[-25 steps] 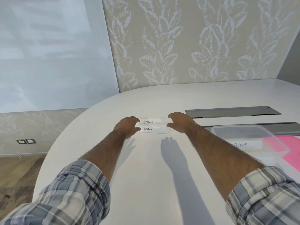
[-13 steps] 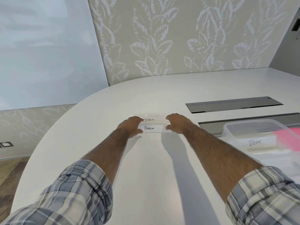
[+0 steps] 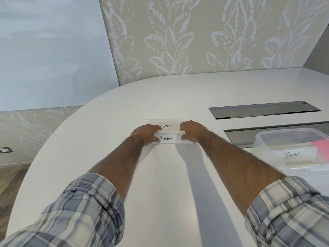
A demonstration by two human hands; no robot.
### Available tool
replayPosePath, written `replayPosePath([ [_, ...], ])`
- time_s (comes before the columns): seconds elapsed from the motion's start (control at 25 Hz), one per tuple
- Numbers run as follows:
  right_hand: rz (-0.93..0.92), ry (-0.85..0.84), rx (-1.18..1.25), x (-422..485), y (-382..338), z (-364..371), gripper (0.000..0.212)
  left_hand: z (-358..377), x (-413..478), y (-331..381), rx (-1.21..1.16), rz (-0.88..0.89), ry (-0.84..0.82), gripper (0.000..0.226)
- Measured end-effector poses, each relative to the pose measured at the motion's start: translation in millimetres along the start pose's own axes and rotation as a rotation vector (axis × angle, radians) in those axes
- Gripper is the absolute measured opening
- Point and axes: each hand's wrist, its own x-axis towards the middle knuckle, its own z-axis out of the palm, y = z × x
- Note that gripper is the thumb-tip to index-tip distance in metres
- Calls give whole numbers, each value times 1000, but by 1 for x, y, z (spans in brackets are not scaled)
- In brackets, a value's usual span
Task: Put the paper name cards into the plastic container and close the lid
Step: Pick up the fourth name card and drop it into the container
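Plaid sleeves [image 3: 80,211] were nearest and cut off by the frame. The plastic container [image 3: 263,139] stood on the white table [image 3: 160,193], its right side out of view. A card lettered BEAR [image 3: 292,155] lay inside it beside something pink [image 3: 320,147], too blurred to identify. No lid could be made out.

The name cards [image 3: 168,138] lay well left of the container and slightly beyond it. PENGUIN was nearer, with OSTRICH just behind.

The left grip [image 3: 145,133] and right grip [image 3: 193,131] were each half closed on opposite ends of the cards. Fingers curled over the far card and thumbs sat against the near one. The fingertips were hidden, so whether the cards had left the table could not be established.

Judgement: the cards looked light, thin, slippery and easily bent. They are best held together by the short ends.

A clear edge behind OSTRICH was indistinct. Dark panels [image 3: 263,111] lay beyond the container.
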Motion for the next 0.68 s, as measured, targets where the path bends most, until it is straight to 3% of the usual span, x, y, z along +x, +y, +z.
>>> replayPosePath([
  [0.4, -13, -13, -76, -28, -9, -12, 47, -13, -33, 18, 84, -13, 20, 52],
  [0.68, -34, 48, -95, -74, -2, -58, 48, -49, -70, 61, 158, 22, 96, 51],
])
